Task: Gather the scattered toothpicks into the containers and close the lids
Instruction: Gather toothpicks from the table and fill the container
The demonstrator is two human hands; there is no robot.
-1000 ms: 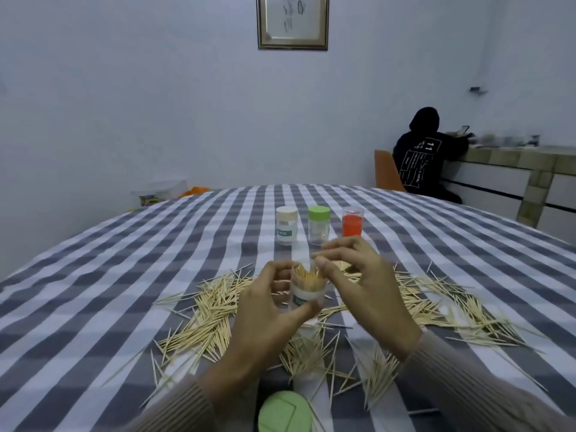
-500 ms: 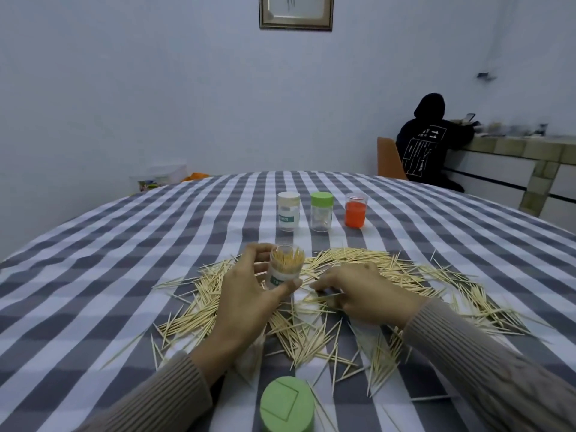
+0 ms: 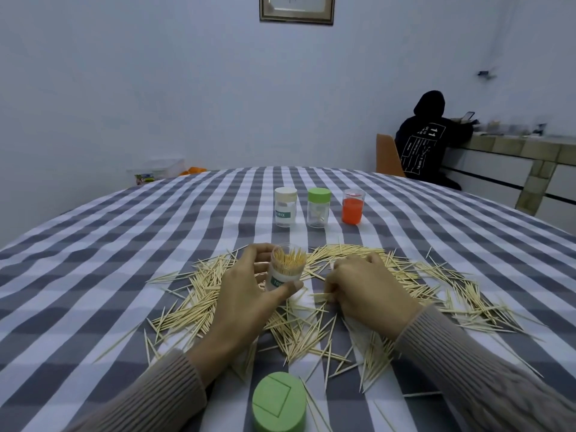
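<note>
Left hand (image 3: pixel 246 294) grips an open toothpick-packed container (image 3: pixel 285 271) — right hand (image 3: pixel 364 289) pinches toothpicks (image 3: pixel 321 296) off the table.

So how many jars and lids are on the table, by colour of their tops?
White-lid jar: 1
Green-lid jar: 1
Orange jar: 1
Open jar, full of toothpicks, held by the left hand: 1
Loose green lid: 1
Total: 4 jars and 1 loose lid, 5 things. The scattered toothpicks are too many to count.
</note>
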